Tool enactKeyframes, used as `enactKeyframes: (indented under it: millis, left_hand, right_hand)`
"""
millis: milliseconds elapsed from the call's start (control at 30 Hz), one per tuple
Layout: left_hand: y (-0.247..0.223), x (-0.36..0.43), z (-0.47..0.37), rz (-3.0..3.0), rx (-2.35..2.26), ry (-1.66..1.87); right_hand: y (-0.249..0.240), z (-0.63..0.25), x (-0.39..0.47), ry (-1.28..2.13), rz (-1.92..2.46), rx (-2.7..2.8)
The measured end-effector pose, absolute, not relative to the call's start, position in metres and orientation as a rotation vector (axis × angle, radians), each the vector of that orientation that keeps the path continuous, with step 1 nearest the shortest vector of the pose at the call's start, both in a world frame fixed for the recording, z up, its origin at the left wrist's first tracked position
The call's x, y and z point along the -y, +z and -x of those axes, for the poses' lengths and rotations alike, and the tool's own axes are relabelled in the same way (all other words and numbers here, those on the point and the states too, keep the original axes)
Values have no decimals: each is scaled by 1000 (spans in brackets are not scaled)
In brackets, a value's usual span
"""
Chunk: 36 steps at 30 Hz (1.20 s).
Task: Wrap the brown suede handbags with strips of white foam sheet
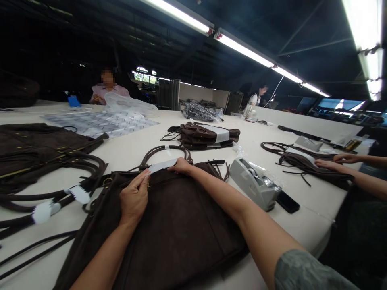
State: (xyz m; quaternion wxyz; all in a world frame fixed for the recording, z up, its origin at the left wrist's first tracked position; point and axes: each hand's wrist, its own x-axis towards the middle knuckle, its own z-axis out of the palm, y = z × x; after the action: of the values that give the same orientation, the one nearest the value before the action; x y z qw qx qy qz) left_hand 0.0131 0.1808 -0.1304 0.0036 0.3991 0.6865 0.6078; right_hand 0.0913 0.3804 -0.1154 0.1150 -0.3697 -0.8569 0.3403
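A dark brown handbag (178,217) lies flat in front of me, its looped handle (165,148) pointing away. Across the bag's top edge runs a white strip (161,165), which looks like paper or thin foam. My left hand (135,197) pinches the strip's left end between thumb and fingers. At its other end my right hand (182,166) is closed at the bag's top edge, the fingertips partly hidden. To the right of the bag stands a grey tape dispenser (255,183), with a black phone (288,202) beside it.
More brown bags (39,151) and white-wrapped handles (45,211) lie at left. A stack of folded bags (208,135) sits ahead. At right a co-worker's hands (332,163) rest on another bag. Plastic sheets (105,123) and two people are farther back.
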Motion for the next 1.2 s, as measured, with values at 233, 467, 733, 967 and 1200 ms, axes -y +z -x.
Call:
enactKeyframes:
  millis: [233, 467, 733, 967, 1200]
  left_hand:
    - [-124, -178, -16, -1166, -2160, 1909]
    - [-126, -177, -17, -1370, -2283, 1839]
    - [-124, -176, -24, -2053, -2443, 1773]
    - [-117, -171, -36, -2643, -2356, 1358]
    - [-112, -174, -49, -2270, -2106, 1179]
  right_hand:
    - [-117, -107, -369, 992, 1132, 2169]
    - [-114, -144, -382, 1260, 1232, 1849]
    - [-91, -171, -385, 1330, 1301, 1576]
    - [-38, -249, -315, 1162, 950, 2036]
    - [-37, -365, -179, 643, 112, 2752]
